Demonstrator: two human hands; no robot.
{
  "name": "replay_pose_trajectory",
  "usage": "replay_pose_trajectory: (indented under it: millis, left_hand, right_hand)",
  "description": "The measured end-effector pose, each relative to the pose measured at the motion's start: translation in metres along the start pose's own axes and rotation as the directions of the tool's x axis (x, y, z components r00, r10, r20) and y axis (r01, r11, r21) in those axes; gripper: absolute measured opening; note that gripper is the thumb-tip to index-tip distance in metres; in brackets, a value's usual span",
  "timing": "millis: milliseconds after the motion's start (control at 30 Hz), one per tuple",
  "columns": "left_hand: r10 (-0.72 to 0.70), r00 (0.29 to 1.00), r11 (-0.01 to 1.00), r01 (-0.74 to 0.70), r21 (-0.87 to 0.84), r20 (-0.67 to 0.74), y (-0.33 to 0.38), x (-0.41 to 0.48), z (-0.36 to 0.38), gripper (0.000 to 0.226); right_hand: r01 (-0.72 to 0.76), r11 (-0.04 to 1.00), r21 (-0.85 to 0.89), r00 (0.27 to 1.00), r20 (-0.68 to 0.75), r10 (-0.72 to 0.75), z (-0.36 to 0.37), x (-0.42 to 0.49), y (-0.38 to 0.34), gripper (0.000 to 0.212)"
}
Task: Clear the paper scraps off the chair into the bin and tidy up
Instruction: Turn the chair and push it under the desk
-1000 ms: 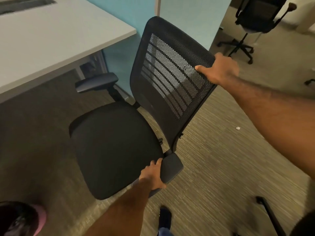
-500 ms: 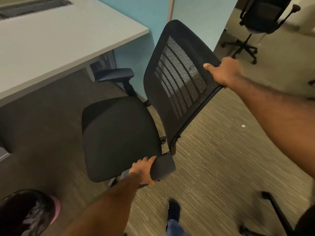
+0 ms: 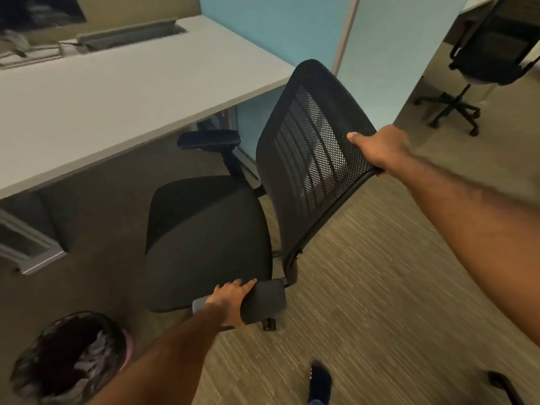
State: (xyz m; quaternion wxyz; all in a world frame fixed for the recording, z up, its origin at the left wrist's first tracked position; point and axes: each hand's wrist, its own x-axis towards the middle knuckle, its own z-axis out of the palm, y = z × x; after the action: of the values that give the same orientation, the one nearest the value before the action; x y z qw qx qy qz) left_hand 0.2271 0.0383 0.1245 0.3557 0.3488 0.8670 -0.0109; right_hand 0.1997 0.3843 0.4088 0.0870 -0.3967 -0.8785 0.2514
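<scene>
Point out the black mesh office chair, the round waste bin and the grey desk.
black mesh office chair (image 3: 210, 241): head view, seat cushion.
round waste bin (image 3: 125, 350): head view, right rim.
grey desk (image 3: 131, 95): head view, bare top.

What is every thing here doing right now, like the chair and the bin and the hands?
Chair seat: bare, no paper scraps on it.
Mesh backrest: upright, gripped at its right edge.
Near armrest: gripped.
Left hand: closed on the near armrest.
Right hand: closed on the mesh backrest.
Bin: upright on the floor, open, crumpled scraps inside.
Desk: chair not yet tucked under it.
</scene>
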Motion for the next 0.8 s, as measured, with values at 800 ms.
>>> replay_pose_trajectory:
  millis: [800]
  left_hand:
    - [-0.307, 0.948, 0.95, 0.302, 0.075, 0.078, -0.175, -0.098, -0.01, 0.122]
  right_hand:
    - [-0.323, 0.728, 0.604, 0.903, 0.426, 0.047, 0.086, -0.108, -0.095, 0.042]
